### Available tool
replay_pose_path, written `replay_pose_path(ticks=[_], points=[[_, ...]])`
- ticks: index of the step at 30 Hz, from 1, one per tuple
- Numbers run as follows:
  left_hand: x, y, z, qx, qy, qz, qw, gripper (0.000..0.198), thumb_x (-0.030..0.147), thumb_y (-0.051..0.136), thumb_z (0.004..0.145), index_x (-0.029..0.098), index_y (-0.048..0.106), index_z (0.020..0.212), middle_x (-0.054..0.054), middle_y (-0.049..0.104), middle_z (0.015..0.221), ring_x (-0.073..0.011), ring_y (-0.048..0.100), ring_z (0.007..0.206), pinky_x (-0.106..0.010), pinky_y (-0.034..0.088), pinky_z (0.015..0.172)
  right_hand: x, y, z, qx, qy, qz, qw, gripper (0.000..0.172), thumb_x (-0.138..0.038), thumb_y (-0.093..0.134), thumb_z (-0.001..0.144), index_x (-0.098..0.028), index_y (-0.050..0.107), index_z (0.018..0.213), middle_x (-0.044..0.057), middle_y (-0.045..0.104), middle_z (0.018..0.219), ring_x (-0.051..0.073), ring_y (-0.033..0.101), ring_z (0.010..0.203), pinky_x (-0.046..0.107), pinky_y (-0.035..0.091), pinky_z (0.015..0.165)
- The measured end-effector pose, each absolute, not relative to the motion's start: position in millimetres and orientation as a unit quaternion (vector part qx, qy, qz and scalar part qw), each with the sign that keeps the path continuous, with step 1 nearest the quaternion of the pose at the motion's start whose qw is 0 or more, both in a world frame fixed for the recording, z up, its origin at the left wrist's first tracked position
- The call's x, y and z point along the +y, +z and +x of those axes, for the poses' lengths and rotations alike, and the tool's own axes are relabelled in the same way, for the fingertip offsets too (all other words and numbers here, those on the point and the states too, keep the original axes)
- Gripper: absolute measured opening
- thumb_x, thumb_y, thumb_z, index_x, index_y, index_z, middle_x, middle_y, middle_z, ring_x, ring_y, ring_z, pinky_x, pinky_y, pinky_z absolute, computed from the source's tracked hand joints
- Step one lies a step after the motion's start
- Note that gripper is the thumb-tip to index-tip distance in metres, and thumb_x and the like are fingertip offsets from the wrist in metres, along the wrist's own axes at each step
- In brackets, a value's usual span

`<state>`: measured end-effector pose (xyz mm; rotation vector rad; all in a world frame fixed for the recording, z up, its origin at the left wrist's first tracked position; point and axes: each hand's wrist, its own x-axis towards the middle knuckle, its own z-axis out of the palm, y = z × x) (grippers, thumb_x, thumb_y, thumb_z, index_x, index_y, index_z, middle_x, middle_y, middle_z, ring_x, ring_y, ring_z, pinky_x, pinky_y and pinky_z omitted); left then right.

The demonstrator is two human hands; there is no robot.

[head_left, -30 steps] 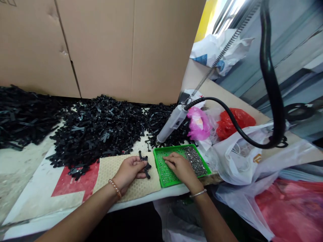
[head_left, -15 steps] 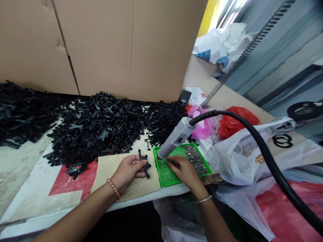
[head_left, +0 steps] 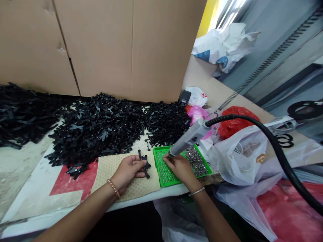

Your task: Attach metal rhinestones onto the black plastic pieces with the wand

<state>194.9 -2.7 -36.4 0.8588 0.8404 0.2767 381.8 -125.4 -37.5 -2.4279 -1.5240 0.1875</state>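
Observation:
My left hand (head_left: 130, 171) is closed in a pinch on a small black crossed-arm plastic part (head_left: 144, 164), above a tan honeycomb-textured mat (head_left: 108, 168). A grey electric screwdriver (head_left: 188, 138) leans up to the right, its lower end over a green tray (head_left: 164, 180). Around that lower end curl the fingers of my right hand (head_left: 179, 168), which hide the bit. Small metal screws stand in the tray's grid of holes, and a loose heap of screws (head_left: 196, 161) lies on its right side.
Piles of black plastic parts (head_left: 98, 124) spread along a tall cardboard sheet (head_left: 101, 47). From the screwdriver a thick black cable (head_left: 267, 134) arcs right. A coiled spring (head_left: 264, 70) runs above it. Red (head_left: 238, 121) and white plastic bags (head_left: 242, 158) crowd the right side.
The screwdriver has shifted right and tilts more, its lower end now at my right fingers. My right hand has moved slightly left and closed around it. My left hand stays still.

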Motion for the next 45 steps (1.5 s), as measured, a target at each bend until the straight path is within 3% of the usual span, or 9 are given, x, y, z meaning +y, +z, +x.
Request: replay_pose_path(ticks=[9, 17, 27, 33, 37, 40, 45], points=[[-3, -39, 194, 0.386, 0.132, 0.411, 0.815, 0.006, 0.01, 0.062, 0.083, 0.01, 0.056, 0.081, -0.007, 0.065, 0.075, -0.0101, 0.062, 0.063, -0.019, 0.056, 0.055, -126, -33, 380, -0.551, 0.108, -0.794, 0.232, 0.006, -0.021, 0.059, 0.088, -0.021, 0.065, 0.087, 0.002, 0.061, 0.088, 0.017, 0.058, 0.077, 0.026, 0.041, 0.067], [-2, -39, 195, 0.385, 0.132, 0.405, 0.819, 0.006, 0.01, 0.062, 0.083, 0.01, 0.056, 0.08, -0.006, 0.065, 0.075, -0.0108, 0.063, 0.064, -0.019, 0.056, 0.055, -134, -28, 391, -0.538, 0.128, -0.789, 0.269, 0.016, -0.022, 0.053, 0.09, -0.02, 0.067, 0.095, 0.003, 0.061, 0.09, 0.016, 0.057, 0.072, 0.027, 0.042, 0.066], [-3, -38, 195, 0.385, 0.132, 0.411, 0.816, 0.005, 0.009, 0.062, 0.083, 0.009, 0.057, 0.083, -0.006, 0.065, 0.076, -0.0096, 0.062, 0.063, -0.018, 0.056, 0.055, -128, -26, 380, -0.558, 0.102, -0.8, 0.196, 0.006, -0.021, 0.06, 0.089, -0.021, 0.066, 0.086, 0.0, 0.061, 0.087, 0.015, 0.058, 0.073, 0.025, 0.039, 0.062], [-4, -39, 195, 0.385, 0.142, 0.408, 0.815, 0.005, 0.008, 0.063, 0.082, 0.009, 0.057, 0.082, -0.005, 0.065, 0.073, -0.0099, 0.061, 0.061, -0.019, 0.057, 0.054, -126, -25, 374, -0.585, 0.04, -0.804, 0.093, 0.006, -0.014, 0.055, 0.089, -0.018, 0.059, 0.09, 0.003, 0.061, 0.09, 0.016, 0.059, 0.078, 0.026, 0.04, 0.065], [-4, -40, 194, 0.381, 0.142, 0.412, 0.816, 0.005, 0.009, 0.062, 0.082, 0.009, 0.058, 0.082, -0.006, 0.066, 0.075, -0.0107, 0.063, 0.062, -0.019, 0.056, 0.054, -125, -26, 373, -0.548, 0.022, -0.832, 0.085, 0.005, -0.018, 0.053, 0.092, -0.017, 0.058, 0.094, 0.005, 0.061, 0.096, 0.018, 0.061, 0.082, 0.027, 0.041, 0.066], [-3, -41, 195, 0.382, 0.143, 0.411, 0.815, 0.005, 0.009, 0.063, 0.081, 0.009, 0.058, 0.082, -0.006, 0.066, 0.075, -0.0102, 0.062, 0.061, -0.018, 0.056, 0.054, -127, -27, 377, -0.548, 0.053, -0.827, 0.114, 0.007, -0.021, 0.053, 0.092, -0.02, 0.059, 0.09, 0.002, 0.062, 0.093, 0.018, 0.06, 0.079, 0.027, 0.041, 0.066], [-2, -43, 194, 0.377, 0.144, 0.408, 0.819, 0.008, 0.012, 0.065, 0.08, 0.01, 0.058, 0.081, -0.006, 0.066, 0.073, -0.0101, 0.062, 0.06, -0.019, 0.056, 0.054, -132, -25, 388, -0.55, 0.101, -0.794, 0.237, 0.014, -0.026, 0.049, 0.09, -0.02, 0.061, 0.086, 0.004, 0.061, 0.085, 0.021, 0.058, 0.078, 0.031, 0.044, 0.069]])
